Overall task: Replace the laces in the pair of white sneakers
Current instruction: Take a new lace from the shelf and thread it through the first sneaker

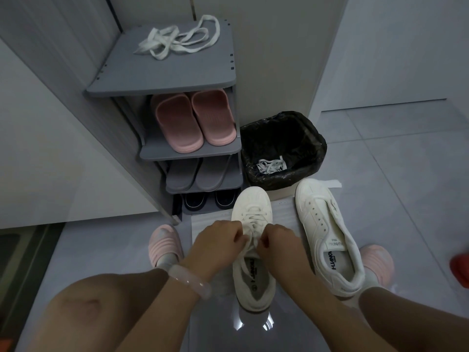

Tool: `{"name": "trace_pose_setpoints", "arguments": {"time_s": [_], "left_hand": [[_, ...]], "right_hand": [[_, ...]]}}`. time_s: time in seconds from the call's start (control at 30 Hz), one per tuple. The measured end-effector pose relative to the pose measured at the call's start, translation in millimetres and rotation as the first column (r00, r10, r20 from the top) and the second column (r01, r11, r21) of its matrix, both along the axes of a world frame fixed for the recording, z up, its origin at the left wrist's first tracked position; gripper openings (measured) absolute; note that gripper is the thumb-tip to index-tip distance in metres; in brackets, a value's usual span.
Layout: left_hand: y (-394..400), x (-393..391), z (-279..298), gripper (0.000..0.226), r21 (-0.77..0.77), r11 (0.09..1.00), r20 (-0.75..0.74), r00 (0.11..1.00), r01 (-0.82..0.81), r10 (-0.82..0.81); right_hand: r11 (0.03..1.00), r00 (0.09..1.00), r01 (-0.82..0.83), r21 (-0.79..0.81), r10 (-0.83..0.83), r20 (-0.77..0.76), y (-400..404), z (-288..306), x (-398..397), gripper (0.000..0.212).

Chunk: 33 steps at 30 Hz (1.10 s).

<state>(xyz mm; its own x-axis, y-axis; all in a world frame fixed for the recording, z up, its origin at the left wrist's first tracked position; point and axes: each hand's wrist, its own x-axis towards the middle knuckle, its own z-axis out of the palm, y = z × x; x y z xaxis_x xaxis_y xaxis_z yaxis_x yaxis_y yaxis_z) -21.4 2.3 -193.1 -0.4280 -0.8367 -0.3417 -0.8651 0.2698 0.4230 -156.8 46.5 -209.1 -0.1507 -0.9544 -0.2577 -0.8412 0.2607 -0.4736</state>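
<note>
Hands come first. Left hand [220, 241] and right hand [275, 243] both pinch the lace [251, 226] at the top of the near sneaker [253, 262], which sits on the floor. I think the lace is soft, floppy and light, so hold it by the ends. Beside it, the other sneaker [327, 240] has none. Farther off, some laces [272, 165] lie in the bin [283, 148]. More laces [177, 39] wait on the shoe rack [162, 80].

You have a single view, from the camera on your head, tilted steeply down and forward over your knees. It sits close above the glossy grey tiled floor [406, 174], facing the grey plastic tiered shoe rack [162, 74] standing against the wall.
</note>
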Motion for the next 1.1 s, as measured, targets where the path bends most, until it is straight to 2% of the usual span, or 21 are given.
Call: {"name": "trace_pose_setpoints", "arguments": {"time_s": [0.07, 0.13, 0.17, 0.2, 0.23, 0.27, 0.3, 0.33, 0.37, 0.43, 0.5, 0.57, 0.6, 0.67, 0.77, 0.83, 0.9, 0.97, 1.0, 1.03, 1.1], "left_hand": [[6, -6, -5, 0.023, -0.016, 1.0, 0.017, 1.0, 0.009, -0.008], [11, -11, -9, 0.019, -0.027, 1.0, 0.018, 1.0, 0.006, -0.006], [12, -13, -10, 0.017, -0.031, 1.0, 0.018, 1.0, -0.003, 0.004], [11, -14, -10, 0.015, -0.03, 0.999, 0.016, 1.0, -0.014, 0.014], [10, -14, -11, 0.014, -0.02, 1.0, 0.011, 1.0, -0.019, 0.02], [9, -14, -12, 0.014, -0.008, 1.0, 0.003, 1.0, -0.021, 0.021], [8, -14, -13, 0.015, 0.0, 1.0, 0.001, 1.0, -0.02, 0.02], [8, -13, -13, 0.017, 0.002, 1.0, 0.004, 1.0, -0.017, 0.017], [8, -12, -13, 0.019, -0.001, 1.0, 0.008, 1.0, -0.014, 0.014], [9, -12, -13, 0.022, -0.027, 1.0, -0.004, 1.0, -0.007, 0.007], [10, -12, -10, 0.016, -0.073, 0.997, -0.038, 0.999, 0.028, -0.031], [11, -14, -7, 0.013, -0.102, 0.992, -0.061, 0.995, 0.072, -0.079], [11, -15, -7, 0.017, -0.108, 0.991, -0.057, 0.994, 0.084, -0.09], [12, -16, -7, 0.022, -0.107, 0.989, -0.017, 0.994, 0.102, -0.104], [16, -14, -10, 0.024, -0.092, 0.984, 0.058, 0.988, 0.149, -0.144], [22, -15, -14, 0.028, -0.113, 0.978, 0.082, 0.983, 0.174, -0.166], [27, -17, -15, 0.029, -0.124, 0.982, 0.056, 0.989, 0.142, -0.136], [27, -18, -15, 0.027, -0.111, 0.989, 0.019, 0.995, 0.099, -0.097], [26, -18, -15, 0.026, -0.1, 0.991, 0.006, 0.996, 0.085, -0.085], [25, -18, -16, 0.026, -0.091, 0.993, -0.004, 0.997, 0.077, -0.077], [23, -18, -17, 0.025, -0.079, 0.995, -0.018, 0.997, 0.069, -0.071]], "right_hand": [[1.0, 0.998, 0.027, -0.008, -0.026, 0.059, -1, -3, 1, 0.017], [0.984, 0.928, 0.17, 0.048, -0.176, 0.329, -3, -6, -3, 0.017], [0.952, 0.796, 0.273, 0.136, -0.303, 0.523, -5, -6, -5, 0.02], [0.898, 0.585, 0.348, 0.269, -0.432, 0.686, -7, -4, -8, 0.025], [0.835, 0.35, 0.366, 0.411, -0.533, 0.77, -10, -1, -11, 0.032], [0.785, 0.16, 0.349, 0.512, -0.589, 0.792, -13, 1, -15, 0.038], [0.759, 0.07, 0.328, 0.562, -0.613, 0.787, -16, 3, -21, 0.039], [0.755, 0.084, 0.328, 0.568, -0.623, 0.778, -17, 4, -26, 0.035], [0.764, 0.164, 0.352, 0.541, -0.619, 0.768, -16, 5, -29, 0.026], [0.805, 0.37, 0.402, 0.436, -0.579, 0.727, -11, 6, -31, 0.012], [0.867, 0.608, 0.377, 0.325, -0.496, 0.619, -4, 5, -22, 0.017], [0.947, 0.846, 0.268, 0.177, -0.319, 0.428, 1, 2, -10, 0.023], [0.969, 0.907, 0.218, 0.118, -0.245, 0.342, 2, 0, -6, 0.023], [0.983, 0.955, 0.173, 0.062, -0.183, 0.233, 2, -3, -3, 0.018], [0.973, 0.934, 0.22, 0.066, -0.23, 0.272, 1, -3, -7, 0.007], [0.948, 0.841, 0.296, 0.113, -0.315, 0.44, 0, -2, -9, 0.007], [0.882, 0.593, 0.376, 0.284, -0.465, 0.658, -2, -5, -11, 0.013], [0.78, 0.326, 0.362, 0.511, -0.619, 0.714, -3, -8, -12, 0.015], [0.736, 0.231, 0.325, 0.594, -0.671, 0.705, -4, -9, -13, 0.017], [0.71, 0.172, 0.279, 0.646, -0.699, 0.694, -6, -9, -15, 0.021], [0.714, 0.135, 0.201, 0.671, -0.699, 0.703, -9, -9, -21, 0.026]]}}
